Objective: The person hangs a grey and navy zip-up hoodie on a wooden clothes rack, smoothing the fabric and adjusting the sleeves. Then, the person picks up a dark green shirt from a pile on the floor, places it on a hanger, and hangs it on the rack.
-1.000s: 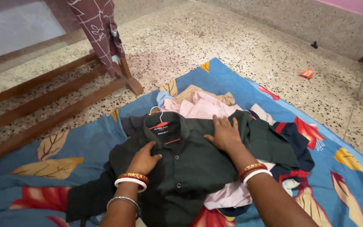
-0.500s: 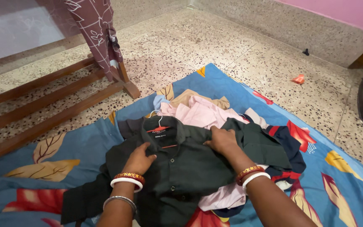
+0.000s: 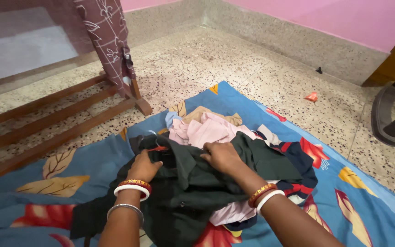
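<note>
A: Since the picture 1 second back, both hands have closed in on the collar of the dark green shirt (image 3: 197, 183). It lay flat and buttoned then; now the cloth is bunched up between them, and the hanger hook has sunk almost out of sight.

B: What does each hand have?

A: The left hand (image 3: 143, 167) is curled shut on a fold near the collar, right beside the red hanger (image 3: 157, 148). The right hand (image 3: 221, 156) is closed over the other shoulder, fingers tucked into the fabric.

B: Where does the shirt sit?

A: On top of the heap, over the pink shirt (image 3: 206, 130) and the navy and red garment (image 3: 300, 167), all on the blue leaf-print sheet (image 3: 78, 155). Most of it hangs below the 2 grips, toward the wrists.

B: Any risk?

A: I judge the hanger could snag inside the collar if the cloth is pulled while buttoned. The pink shirt underneath could also drag along, since the right fingers dig close to it.
</note>
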